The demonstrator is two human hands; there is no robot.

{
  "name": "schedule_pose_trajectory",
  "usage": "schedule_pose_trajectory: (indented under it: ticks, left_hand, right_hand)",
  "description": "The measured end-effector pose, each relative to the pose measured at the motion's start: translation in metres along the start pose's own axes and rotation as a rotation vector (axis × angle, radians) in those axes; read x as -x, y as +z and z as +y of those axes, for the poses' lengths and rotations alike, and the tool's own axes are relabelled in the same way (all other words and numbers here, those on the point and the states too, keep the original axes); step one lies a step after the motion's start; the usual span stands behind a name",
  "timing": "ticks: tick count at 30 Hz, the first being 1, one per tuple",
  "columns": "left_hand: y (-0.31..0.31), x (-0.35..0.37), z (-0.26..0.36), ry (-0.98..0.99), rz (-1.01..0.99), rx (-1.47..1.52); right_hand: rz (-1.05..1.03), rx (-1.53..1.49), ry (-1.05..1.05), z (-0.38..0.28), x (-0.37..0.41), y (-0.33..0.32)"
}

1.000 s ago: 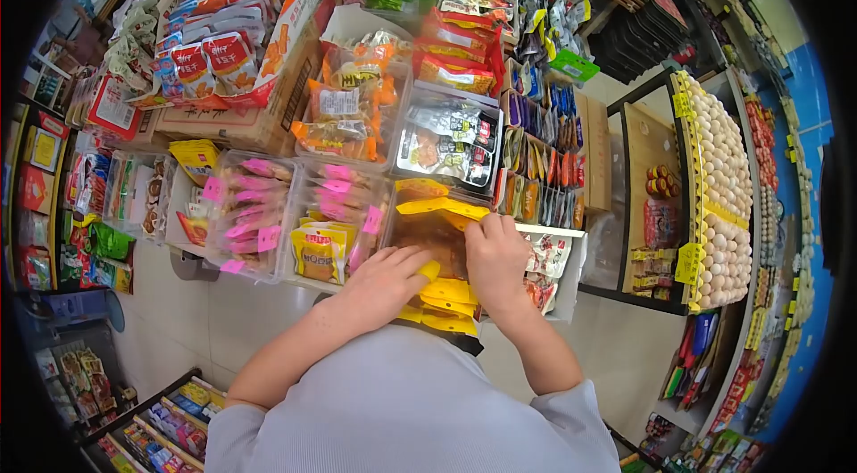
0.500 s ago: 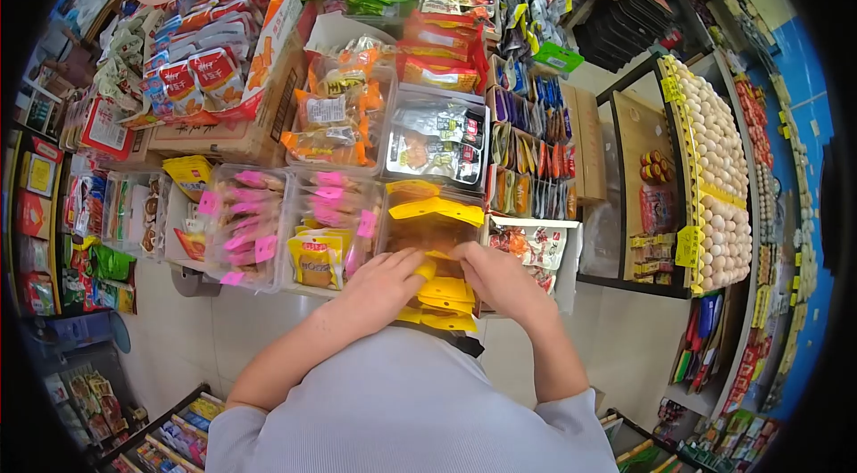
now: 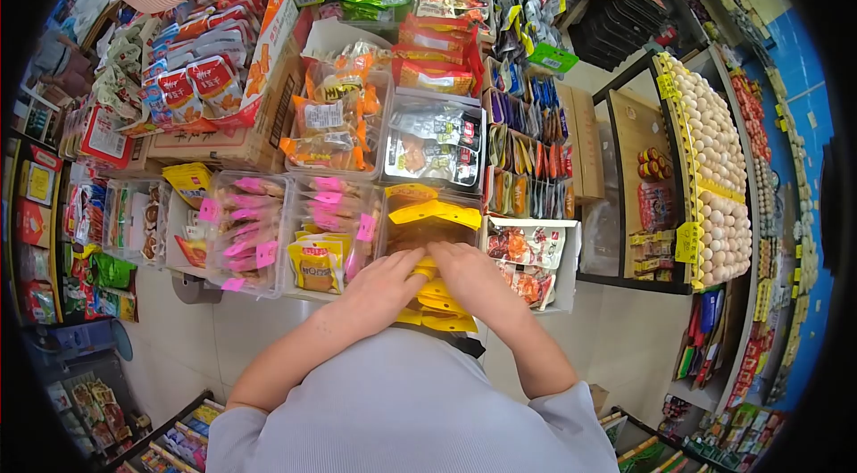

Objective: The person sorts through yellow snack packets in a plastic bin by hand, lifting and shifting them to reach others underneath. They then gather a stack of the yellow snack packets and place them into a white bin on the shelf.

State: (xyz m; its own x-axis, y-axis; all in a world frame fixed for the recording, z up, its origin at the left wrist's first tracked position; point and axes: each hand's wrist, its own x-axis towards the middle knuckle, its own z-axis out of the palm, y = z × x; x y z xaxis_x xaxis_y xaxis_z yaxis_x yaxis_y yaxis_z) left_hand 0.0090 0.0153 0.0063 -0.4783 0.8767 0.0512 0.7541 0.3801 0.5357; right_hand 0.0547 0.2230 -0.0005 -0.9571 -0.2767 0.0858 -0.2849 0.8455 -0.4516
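A row of yellow snack packets point(image 3: 437, 296) stands close in front of my body, with both hands on it. My left hand point(image 3: 388, 284) reaches in from the left, its fingers curled over the packets' top edges. From the other side, my right hand point(image 3: 466, 277) closes on the same packets, its fingertips near those of my left hand and partly hidden. Just beyond the fingertips, more yellow-topped packets with brownish fronts point(image 3: 436, 212) stand in a clear bin.
Clear tubs of pink-labelled packets point(image 3: 245, 228) stand to the left. A white box of red-and-white packets point(image 3: 527, 250) is on the right. Orange packets point(image 3: 326, 116) and a tray of black-and-silver packs point(image 3: 436, 141) lie behind. Eggs point(image 3: 714, 152) fill a rack at far right.
My right hand has moved left and inward from the packets' right side, so its fingers now lie close to my left hand's. My left hand has barely moved.
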Motion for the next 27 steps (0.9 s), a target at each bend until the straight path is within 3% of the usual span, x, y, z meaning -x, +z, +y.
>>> schedule_pose_trajectory:
  ticks: [9, 12, 15, 18, 27]
  left_hand:
    - [-0.004, -0.003, 0.005, 0.035, 0.012, -0.07]
    - [-0.005, -0.003, 0.003, 0.065, 0.014, -0.125]
    - [-0.005, -0.003, 0.001, 0.08, 0.005, -0.169]
    - [-0.009, -0.005, 0.003, 0.083, 0.003, -0.154]
    - [-0.025, -0.007, 0.01, 0.019, -0.076, -0.136]
  right_hand:
    - [-0.224, 0.023, 0.084, -0.006, -0.006, -0.007]
    - [-0.12, 0.0, 0.049, -0.002, 0.0, 0.001]
    - [-0.089, -0.208, 0.136, 0.0, 0.003, -0.021]
    - [-0.255, -0.195, 0.358, -0.009, -0.012, -0.054]
    - [0.0, -0.326, 0.408, -0.003, -0.009, -0.035]
